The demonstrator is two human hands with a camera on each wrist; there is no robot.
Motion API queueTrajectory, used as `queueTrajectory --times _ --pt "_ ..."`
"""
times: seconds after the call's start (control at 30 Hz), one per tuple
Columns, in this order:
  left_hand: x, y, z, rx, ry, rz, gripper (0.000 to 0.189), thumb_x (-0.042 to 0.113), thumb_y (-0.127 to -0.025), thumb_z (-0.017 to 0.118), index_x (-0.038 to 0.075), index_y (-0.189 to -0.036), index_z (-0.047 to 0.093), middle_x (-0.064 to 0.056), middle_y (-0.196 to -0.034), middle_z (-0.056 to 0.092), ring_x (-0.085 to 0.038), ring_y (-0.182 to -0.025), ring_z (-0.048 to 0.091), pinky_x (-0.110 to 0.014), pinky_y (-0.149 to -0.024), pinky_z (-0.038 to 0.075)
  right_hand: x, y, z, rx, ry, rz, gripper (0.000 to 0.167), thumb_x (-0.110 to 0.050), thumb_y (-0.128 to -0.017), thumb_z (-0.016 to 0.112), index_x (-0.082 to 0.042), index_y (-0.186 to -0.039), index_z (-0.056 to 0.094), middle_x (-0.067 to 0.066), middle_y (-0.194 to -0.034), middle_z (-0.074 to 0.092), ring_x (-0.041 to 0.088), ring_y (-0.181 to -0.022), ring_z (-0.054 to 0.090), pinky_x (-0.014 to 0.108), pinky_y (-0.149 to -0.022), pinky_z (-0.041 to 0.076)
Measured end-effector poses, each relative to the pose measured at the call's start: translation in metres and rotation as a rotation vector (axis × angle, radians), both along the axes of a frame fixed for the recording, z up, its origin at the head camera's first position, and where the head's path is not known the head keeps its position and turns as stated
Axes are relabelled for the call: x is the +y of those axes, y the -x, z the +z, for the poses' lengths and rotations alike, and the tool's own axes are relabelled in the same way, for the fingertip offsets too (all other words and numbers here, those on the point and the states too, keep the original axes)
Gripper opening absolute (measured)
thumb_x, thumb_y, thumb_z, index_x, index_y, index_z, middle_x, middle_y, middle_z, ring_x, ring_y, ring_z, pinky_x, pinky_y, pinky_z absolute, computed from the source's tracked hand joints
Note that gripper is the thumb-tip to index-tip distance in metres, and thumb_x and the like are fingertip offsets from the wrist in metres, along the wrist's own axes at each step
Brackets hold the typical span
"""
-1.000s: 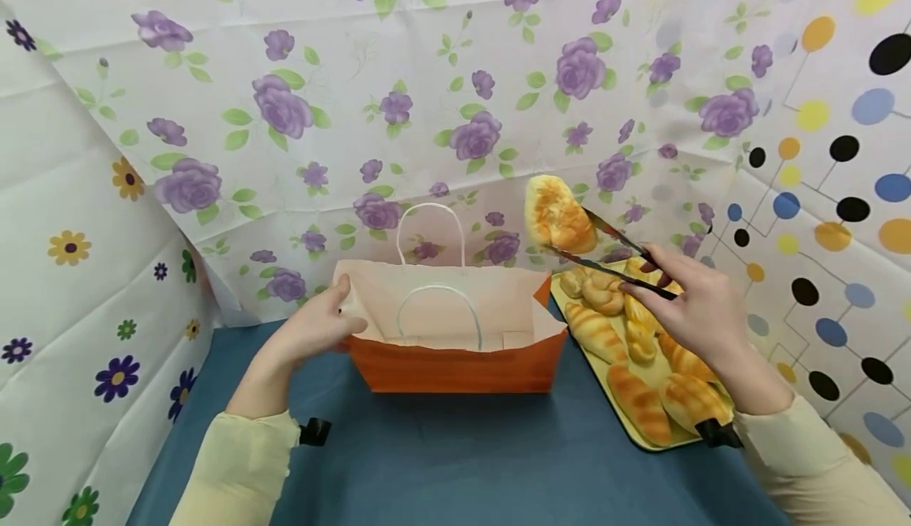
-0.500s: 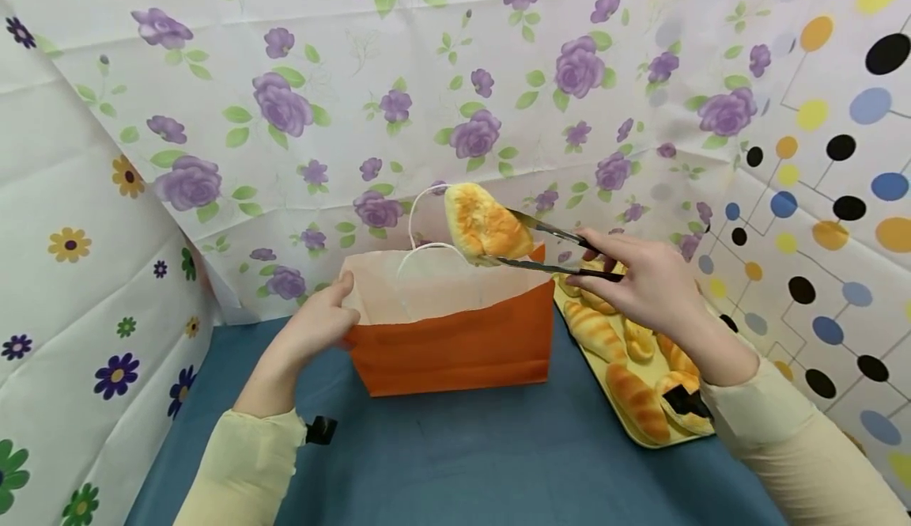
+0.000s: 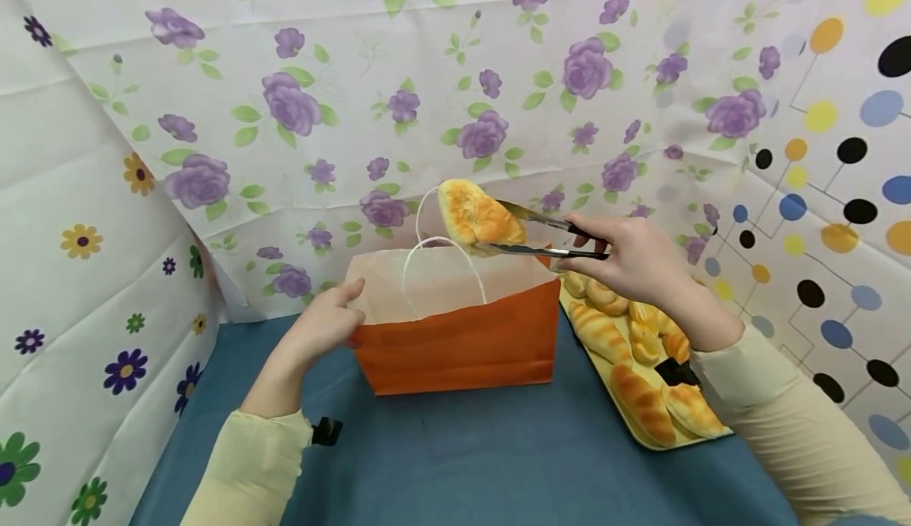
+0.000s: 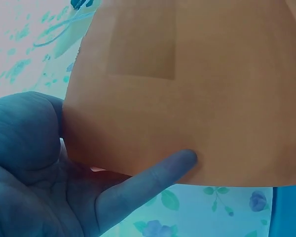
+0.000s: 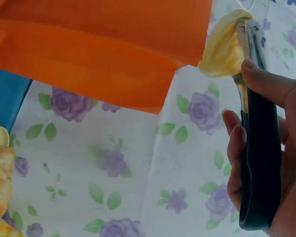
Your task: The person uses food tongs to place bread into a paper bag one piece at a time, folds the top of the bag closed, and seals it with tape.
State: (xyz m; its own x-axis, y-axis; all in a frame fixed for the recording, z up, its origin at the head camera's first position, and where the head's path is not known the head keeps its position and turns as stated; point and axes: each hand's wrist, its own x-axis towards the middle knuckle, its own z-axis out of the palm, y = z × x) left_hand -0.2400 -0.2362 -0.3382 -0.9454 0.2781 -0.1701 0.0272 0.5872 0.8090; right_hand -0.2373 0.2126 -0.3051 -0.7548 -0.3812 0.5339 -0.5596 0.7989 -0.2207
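— What's in your grip?

— My right hand (image 3: 636, 261) is curled round the black-handled tongs (image 3: 548, 253), and their tips pinch a golden bread bun (image 3: 475, 217). My left hand (image 3: 330, 319) pinches the left edge of the orange paper bag (image 3: 463, 358); the left wrist view shows one finger laid along its side panel

— So where's the bun?

— From the head view it is above the bag's rim, overlapping a white handle (image 3: 443, 239); whether they touch, I can't tell. Below it the pale-lined mouth gapes between front and back edges, the front one rising to the right

— And room to move?

— Blue tablecloth (image 3: 455, 463) stretches from the bag's foot towards me. My right is tighter: the yellow tray (image 3: 683, 436) has its long edge just beside the bag. Behind rises the purple-flowered curtain (image 3: 413, 59)

— Count it up for me

— One bag, two handles on it, one pair of tongs, one pinched bun, one tray, two black clips (image 3: 327, 431), one by each wrist. On the tray I make out seven loaves and rolls (image 3: 644, 406), but my right sleeve (image 3: 740, 380) is in the way there, so I can't give a full count
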Motion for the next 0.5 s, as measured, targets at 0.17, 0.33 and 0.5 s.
queueTrajectory --times 0.17,0.33,0.5 --pt "0.001 0.003 0.0 0.012 0.018 0.018 0.075 0.007 -0.1 0.044 -0.001 -0.169 0.015 -0.019 -0.177 0.013 -0.04 -0.121 0.065 -0.048 -0.093 0.061 0.009 0.003 -0.004 -0.011 0.064 0.012 0.061 -0.032 -0.093 0.087 -0.015 -0.148 0.068 -0.005 -0.1 0.078 0.009 -0.072 0.063 0.03 -0.054 0.046" --pt "0.002 0.004 -0.001 0.012 0.03 0.036 0.077 0.008 -0.1 0.045 0.001 -0.17 0.014 -0.02 -0.176 0.014 -0.038 -0.113 0.069 -0.049 -0.092 0.062 0.014 0.006 -0.004 -0.02 0.108 0.027 0.058 -0.028 -0.094 0.086 -0.014 -0.147 0.069 -0.005 -0.099 0.079 0.01 -0.071 0.062 0.029 -0.055 0.046" --pt "0.002 0.004 -0.002 0.016 0.033 0.043 0.078 0.006 -0.099 0.044 0.002 -0.17 0.014 -0.019 -0.177 0.014 -0.039 -0.116 0.067 -0.047 -0.091 0.062 0.006 0.009 0.002 -0.048 0.052 0.02 0.058 -0.033 -0.094 0.086 -0.017 -0.147 0.069 -0.006 -0.1 0.078 0.009 -0.071 0.06 0.032 -0.055 0.046"
